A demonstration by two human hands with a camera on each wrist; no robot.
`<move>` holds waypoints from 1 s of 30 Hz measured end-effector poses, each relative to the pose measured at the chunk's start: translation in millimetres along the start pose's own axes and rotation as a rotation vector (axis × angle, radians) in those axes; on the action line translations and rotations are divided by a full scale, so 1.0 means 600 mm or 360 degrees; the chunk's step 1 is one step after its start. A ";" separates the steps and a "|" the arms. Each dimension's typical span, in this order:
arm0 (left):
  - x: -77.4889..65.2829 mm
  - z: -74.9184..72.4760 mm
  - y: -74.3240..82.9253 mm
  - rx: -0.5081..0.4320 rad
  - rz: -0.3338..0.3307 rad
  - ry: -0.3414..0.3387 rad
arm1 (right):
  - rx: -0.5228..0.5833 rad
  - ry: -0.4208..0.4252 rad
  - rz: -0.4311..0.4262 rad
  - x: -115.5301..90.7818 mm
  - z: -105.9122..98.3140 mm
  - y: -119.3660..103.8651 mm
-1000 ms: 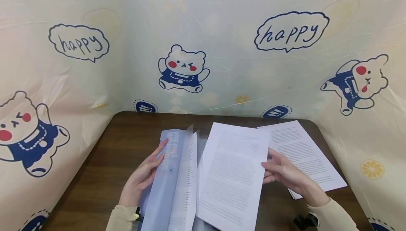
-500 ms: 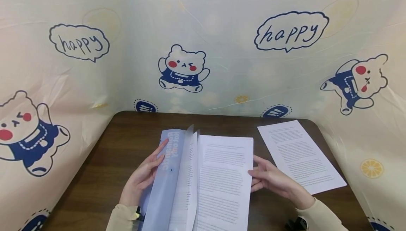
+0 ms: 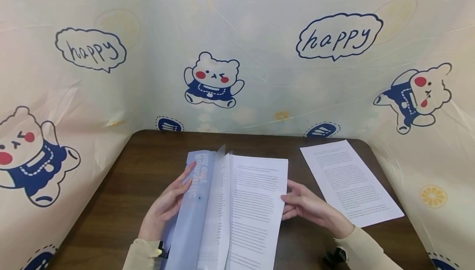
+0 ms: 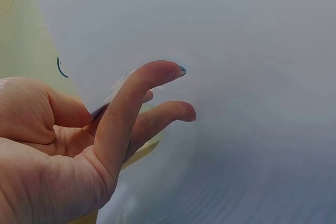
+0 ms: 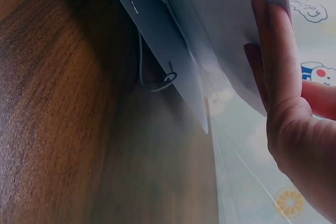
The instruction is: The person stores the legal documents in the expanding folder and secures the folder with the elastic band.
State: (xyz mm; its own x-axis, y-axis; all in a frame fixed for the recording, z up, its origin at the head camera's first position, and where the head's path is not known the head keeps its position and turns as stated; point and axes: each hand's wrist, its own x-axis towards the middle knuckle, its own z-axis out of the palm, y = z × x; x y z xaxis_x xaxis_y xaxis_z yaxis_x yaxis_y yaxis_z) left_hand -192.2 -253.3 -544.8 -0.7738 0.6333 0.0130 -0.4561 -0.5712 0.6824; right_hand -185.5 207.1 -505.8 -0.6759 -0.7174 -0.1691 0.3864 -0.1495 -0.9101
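Note:
A pale blue plastic document folder (image 3: pixel 193 216) stands partly opened on the table, light lettering along its cover. My left hand (image 3: pixel 168 202) holds that cover at its left side; in the left wrist view, thumb and fingers of this hand (image 4: pixel 68 156) pinch an edge, with two fingertips reaching past it. Printed paper (image 3: pixel 256 204) lies between the folder's leaves, its left edge hidden behind a clear sleeve. At the paper's right edge, my right hand (image 3: pixel 311 208) pinches it between thumb and fingers. The right wrist view shows fingers (image 5: pixel 281 51) flat along the paper's back.
Another printed sheet (image 3: pixel 350 183) lies slanted on the right of the dark wooden table (image 3: pixel 107 216). An elastic cord (image 5: pixel 140 61) loops from the folder's underside. A patterned curtain (image 3: pixel 259 55) closes off the back and sides.
My right hand has carried the printed paper leftward and down, from above the folder to in among its leaves. The left hand keeps its hold on the cover.

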 end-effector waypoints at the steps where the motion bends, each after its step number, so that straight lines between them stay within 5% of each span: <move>1: 0.000 0.000 0.000 0.0002 0.0002 0.0002 | 0.0006 -0.0008 0.0001 0.001 0.000 0.000; 15: 0.001 0.004 0.002 -0.0004 -0.0005 -0.0016 | -0.0040 -0.0040 0.0087 -0.003 -0.003 -0.011; 30: 0.000 0.007 0.002 0.0002 -0.0022 0.0017 | -0.0056 -0.0067 0.0107 0.036 0.009 -0.007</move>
State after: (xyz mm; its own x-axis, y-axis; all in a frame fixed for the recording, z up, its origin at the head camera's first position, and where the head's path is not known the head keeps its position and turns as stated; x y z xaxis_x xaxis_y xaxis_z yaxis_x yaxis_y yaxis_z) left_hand -190.7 -251.6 -540.8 -0.7720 0.6356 -0.0042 -0.4663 -0.5619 0.6833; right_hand -198.5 188.5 -503.8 -0.6219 -0.7531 -0.2147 0.4071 -0.0767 -0.9102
